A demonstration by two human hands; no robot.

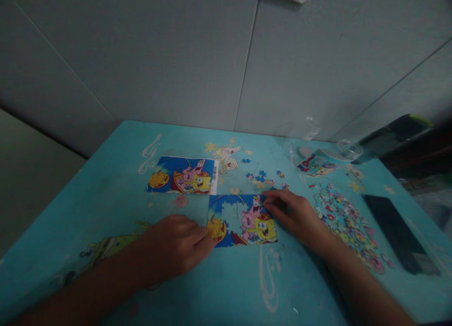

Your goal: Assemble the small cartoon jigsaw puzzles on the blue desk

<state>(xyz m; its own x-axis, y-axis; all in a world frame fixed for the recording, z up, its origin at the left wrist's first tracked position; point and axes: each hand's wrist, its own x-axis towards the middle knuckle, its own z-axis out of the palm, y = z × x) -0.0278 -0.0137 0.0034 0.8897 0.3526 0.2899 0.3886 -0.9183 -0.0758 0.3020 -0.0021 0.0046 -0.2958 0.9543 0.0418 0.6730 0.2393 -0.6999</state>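
Puzzle (250, 220) flat on the desk (197, 288), one hole in its middle, near left corner hidden by the left hand (183, 241). Back of that hand uppermost, fingers curled, tips hard to make out, grip impossible to tell. At the puzzle's far right corner, right hand (294, 215) with thumb and fingers drawn close; too dim to tell whether pinching anything. Beyond and left of the puzzle, one picture card (185, 175); right of the puzzle, one heap of pieces (344, 222), too jumbled to count.

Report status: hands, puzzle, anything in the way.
Left hand at lower-left of puzzle, right hand at upper-right corner. Puzzle part-built, gap mid-picture. Loose blue pieces beyond it, outside the gap.
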